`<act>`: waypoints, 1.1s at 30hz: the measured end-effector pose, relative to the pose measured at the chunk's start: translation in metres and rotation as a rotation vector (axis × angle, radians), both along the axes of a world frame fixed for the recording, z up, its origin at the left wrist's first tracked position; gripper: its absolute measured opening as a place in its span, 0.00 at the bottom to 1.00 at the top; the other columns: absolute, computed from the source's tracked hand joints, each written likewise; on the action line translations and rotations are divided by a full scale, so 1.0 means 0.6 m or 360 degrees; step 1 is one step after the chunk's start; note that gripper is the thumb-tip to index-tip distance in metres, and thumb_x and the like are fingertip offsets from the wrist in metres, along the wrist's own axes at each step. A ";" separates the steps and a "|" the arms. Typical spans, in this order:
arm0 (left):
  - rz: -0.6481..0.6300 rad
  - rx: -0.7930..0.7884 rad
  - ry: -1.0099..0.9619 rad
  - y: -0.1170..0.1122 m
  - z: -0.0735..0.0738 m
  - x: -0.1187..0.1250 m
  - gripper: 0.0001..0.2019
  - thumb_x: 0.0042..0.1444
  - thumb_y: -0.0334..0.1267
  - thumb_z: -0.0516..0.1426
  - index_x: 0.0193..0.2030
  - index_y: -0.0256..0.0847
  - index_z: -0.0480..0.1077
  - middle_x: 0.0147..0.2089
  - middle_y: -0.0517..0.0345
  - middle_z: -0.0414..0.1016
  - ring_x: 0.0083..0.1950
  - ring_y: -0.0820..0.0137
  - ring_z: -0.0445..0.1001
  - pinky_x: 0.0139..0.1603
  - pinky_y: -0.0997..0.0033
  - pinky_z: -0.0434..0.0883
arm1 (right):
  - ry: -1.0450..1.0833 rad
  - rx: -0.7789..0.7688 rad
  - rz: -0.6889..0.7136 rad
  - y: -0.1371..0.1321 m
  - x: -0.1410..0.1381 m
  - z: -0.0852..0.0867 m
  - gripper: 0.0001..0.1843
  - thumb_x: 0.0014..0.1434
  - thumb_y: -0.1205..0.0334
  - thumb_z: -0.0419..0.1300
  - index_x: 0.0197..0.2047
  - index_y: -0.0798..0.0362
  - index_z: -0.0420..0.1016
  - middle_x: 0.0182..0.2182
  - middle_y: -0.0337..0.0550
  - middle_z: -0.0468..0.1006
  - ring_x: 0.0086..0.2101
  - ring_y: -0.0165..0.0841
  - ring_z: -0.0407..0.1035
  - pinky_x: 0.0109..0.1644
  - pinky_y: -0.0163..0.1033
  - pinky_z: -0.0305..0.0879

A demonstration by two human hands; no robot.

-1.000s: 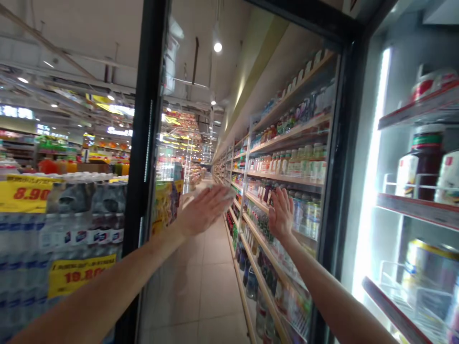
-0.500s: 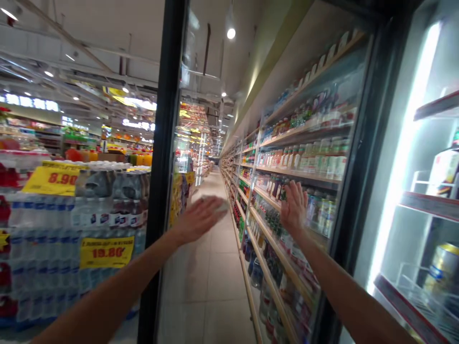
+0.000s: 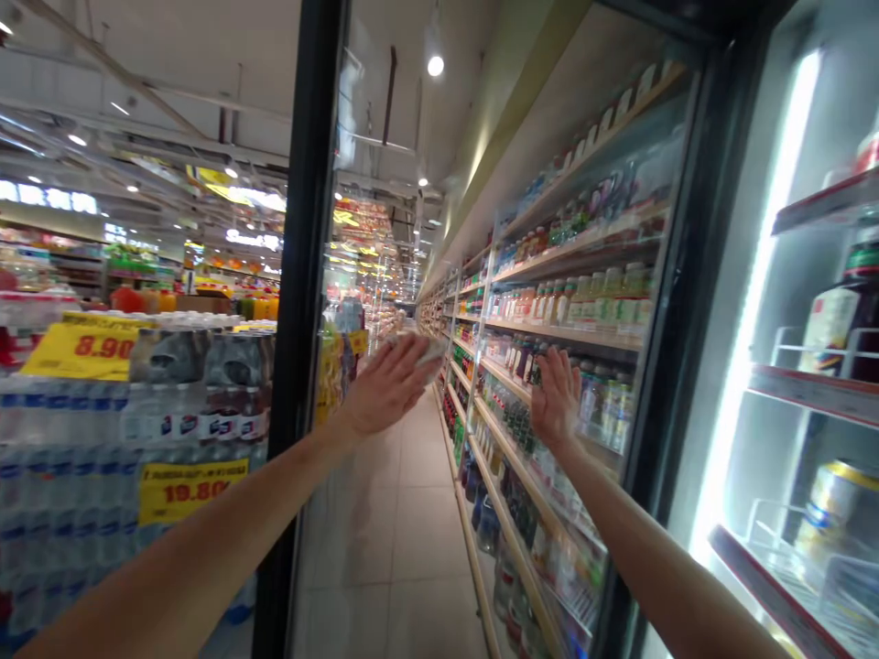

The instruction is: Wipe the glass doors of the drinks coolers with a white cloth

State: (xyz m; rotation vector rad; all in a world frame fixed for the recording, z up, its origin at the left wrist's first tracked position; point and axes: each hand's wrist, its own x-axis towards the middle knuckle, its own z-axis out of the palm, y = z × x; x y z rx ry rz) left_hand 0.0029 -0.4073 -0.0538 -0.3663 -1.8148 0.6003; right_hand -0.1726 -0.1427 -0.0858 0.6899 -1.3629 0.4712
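An open glass fridge door (image 3: 385, 549) with a black frame (image 3: 309, 275) stands before me, and the shop aisle shows through it. My left hand (image 3: 385, 389) lies flat against the glass, fingers together, pressing a white cloth (image 3: 431, 351) under the fingertips. My right hand (image 3: 555, 401) rests on the same pane further right, palm flat and fingers stretched upward, holding nothing.
The lit fridge interior (image 3: 769, 275) is at right, with wire shelves (image 3: 810, 389), a dark bottle (image 3: 834, 320) and a can (image 3: 834, 499). Stacked packs of water bottles (image 3: 103, 439) with yellow price tags (image 3: 86, 346) stand at left. Long drink shelves (image 3: 549, 329) line the aisle.
My left hand with the cloth slid down the glass and has come back up. My right hand has stayed flat in nearly the same spot.
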 end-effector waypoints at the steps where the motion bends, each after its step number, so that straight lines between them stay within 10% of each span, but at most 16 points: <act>1: -0.0048 -0.0193 -0.0157 0.006 0.007 -0.004 0.23 0.61 0.38 0.48 0.64 0.48 0.55 0.68 0.55 0.55 0.70 0.66 0.47 0.68 0.59 0.48 | 0.0005 0.0004 0.0000 0.000 0.000 0.000 0.28 0.62 0.61 0.43 0.65 0.50 0.53 0.61 0.51 0.62 0.64 0.39 0.49 0.63 0.54 0.48; 4: -0.0112 -0.0462 -0.0431 0.018 0.037 -0.015 0.23 0.62 0.40 0.47 0.64 0.51 0.54 0.67 0.60 0.56 0.69 0.70 0.50 0.68 0.64 0.49 | 0.0012 0.0009 0.0012 -0.001 0.000 -0.001 0.28 0.62 0.61 0.44 0.65 0.49 0.52 0.62 0.50 0.62 0.64 0.40 0.48 0.64 0.54 0.48; 9: 0.0029 0.0316 0.0238 0.025 0.092 -0.026 0.25 0.62 0.41 0.46 0.65 0.42 0.53 0.69 0.47 0.50 0.71 0.58 0.44 0.67 0.50 0.49 | -0.0002 -0.0005 0.0011 -0.002 -0.002 -0.002 0.29 0.61 0.62 0.44 0.66 0.49 0.51 0.62 0.50 0.60 0.64 0.40 0.48 0.64 0.54 0.47; 14: -0.0138 -0.0499 -0.0141 0.046 0.090 -0.038 0.22 0.62 0.40 0.46 0.64 0.47 0.55 0.67 0.58 0.57 0.69 0.67 0.50 0.67 0.61 0.51 | -0.0014 0.0017 -0.0004 -0.002 0.001 -0.002 0.28 0.62 0.61 0.43 0.66 0.50 0.50 0.62 0.51 0.61 0.65 0.40 0.47 0.64 0.54 0.46; 20: -0.0012 0.0296 0.0341 0.076 0.135 -0.052 0.24 0.62 0.40 0.46 0.65 0.40 0.54 0.68 0.47 0.52 0.70 0.58 0.46 0.66 0.51 0.52 | -0.0050 -0.0011 0.0029 -0.005 0.006 -0.002 0.28 0.62 0.62 0.43 0.66 0.49 0.51 0.62 0.50 0.61 0.64 0.39 0.47 0.64 0.54 0.47; 25: -0.0135 -0.0279 -0.0020 0.122 0.128 -0.080 0.22 0.62 0.42 0.47 0.63 0.46 0.58 0.67 0.56 0.56 0.69 0.63 0.50 0.66 0.57 0.53 | -0.0028 0.0007 0.0057 -0.004 0.010 0.000 0.29 0.62 0.64 0.43 0.67 0.49 0.48 0.63 0.50 0.59 0.65 0.38 0.45 0.65 0.55 0.46; 30: -0.0091 0.0236 0.0318 0.148 0.155 -0.095 0.23 0.62 0.41 0.47 0.63 0.39 0.58 0.67 0.47 0.55 0.69 0.55 0.49 0.64 0.50 0.54 | -0.0015 -0.0002 0.0082 -0.004 0.011 0.000 0.29 0.62 0.64 0.44 0.67 0.48 0.48 0.62 0.49 0.60 0.65 0.38 0.45 0.65 0.56 0.47; 33: -0.0166 -0.0109 0.0119 0.163 0.150 -0.100 0.21 0.62 0.41 0.46 0.62 0.42 0.59 0.66 0.51 0.58 0.68 0.59 0.52 0.65 0.54 0.55 | -0.0023 0.0006 0.0071 -0.003 0.009 -0.001 0.29 0.62 0.64 0.43 0.67 0.48 0.47 0.62 0.50 0.60 0.65 0.39 0.45 0.64 0.57 0.47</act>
